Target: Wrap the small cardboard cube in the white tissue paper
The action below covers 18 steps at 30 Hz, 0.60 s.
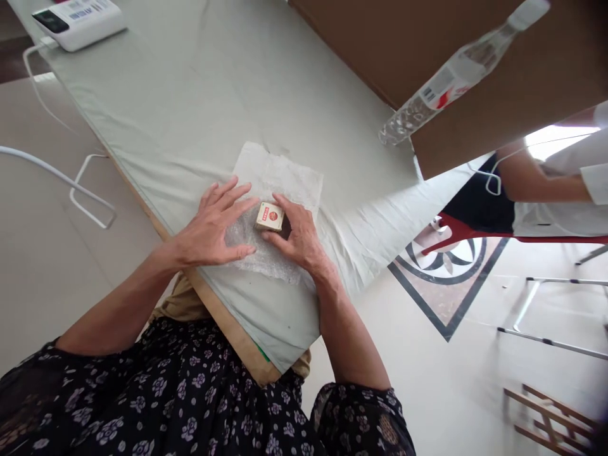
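A small cream box [270, 216] with red print on its top sits on a square of translucent bubble wrap [280, 171]. My right hand [301, 237] curves round the box from the right, with a fingertip at its far edge and the thumb at its near edge. On the other side, my left hand [216, 228] is spread open over the wrap, its fingertips close to the box but holding nothing. The wrap lies on a table with a pale green cloth [190, 114], near the table's corner.
A large brown cardboard box [456, 139] stands at the upper right, with a clear plastic bottle [451, 82] beside it. A white device [80, 25] with a cable is at the table's far left. At the right, a person [546, 177] sits on a red chair [451, 234].
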Each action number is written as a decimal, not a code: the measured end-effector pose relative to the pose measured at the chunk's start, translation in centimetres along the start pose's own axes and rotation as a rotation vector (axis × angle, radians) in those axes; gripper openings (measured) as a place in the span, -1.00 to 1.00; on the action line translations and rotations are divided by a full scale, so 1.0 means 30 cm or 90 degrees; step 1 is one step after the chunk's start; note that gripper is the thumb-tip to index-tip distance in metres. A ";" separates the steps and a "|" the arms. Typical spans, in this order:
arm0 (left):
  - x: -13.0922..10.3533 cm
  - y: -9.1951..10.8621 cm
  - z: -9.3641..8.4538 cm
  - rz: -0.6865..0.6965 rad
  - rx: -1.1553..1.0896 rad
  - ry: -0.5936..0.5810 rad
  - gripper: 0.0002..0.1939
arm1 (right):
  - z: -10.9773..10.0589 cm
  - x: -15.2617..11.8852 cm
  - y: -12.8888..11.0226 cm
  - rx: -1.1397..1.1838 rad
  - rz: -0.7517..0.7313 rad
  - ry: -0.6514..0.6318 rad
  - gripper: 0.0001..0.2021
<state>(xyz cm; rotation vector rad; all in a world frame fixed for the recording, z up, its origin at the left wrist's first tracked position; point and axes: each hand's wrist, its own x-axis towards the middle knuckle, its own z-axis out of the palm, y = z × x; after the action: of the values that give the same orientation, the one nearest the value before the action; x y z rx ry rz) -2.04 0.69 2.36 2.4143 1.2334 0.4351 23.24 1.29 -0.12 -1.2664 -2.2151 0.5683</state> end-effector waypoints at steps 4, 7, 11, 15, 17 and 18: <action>-0.108 0.041 -0.047 0.033 0.016 -0.045 -0.21 | -0.068 -0.078 -0.055 0.012 -0.015 0.057 -0.47; -0.162 0.053 -0.032 0.041 0.048 -0.040 -0.37 | -0.076 -0.171 -0.114 -0.020 -0.040 0.014 -0.51; -0.163 0.060 0.012 0.041 0.061 0.018 -0.63 | -0.030 -0.261 -0.180 -0.129 -0.005 0.052 -0.54; -0.127 0.065 0.034 0.048 0.038 0.073 -0.73 | 0.005 -0.276 -0.205 -0.182 -0.018 0.057 -0.53; -0.114 0.067 0.039 0.056 0.020 0.104 -0.78 | 0.013 -0.270 -0.202 -0.199 -0.040 0.047 -0.60; -0.108 0.067 0.040 0.058 0.009 0.124 -0.80 | 0.015 -0.266 -0.198 -0.210 -0.045 0.053 -0.69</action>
<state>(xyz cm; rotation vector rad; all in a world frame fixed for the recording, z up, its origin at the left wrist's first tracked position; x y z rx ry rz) -1.93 -3.30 1.97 2.4951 1.2114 0.7042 22.47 -8.55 1.20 -1.3366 -2.3381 0.1210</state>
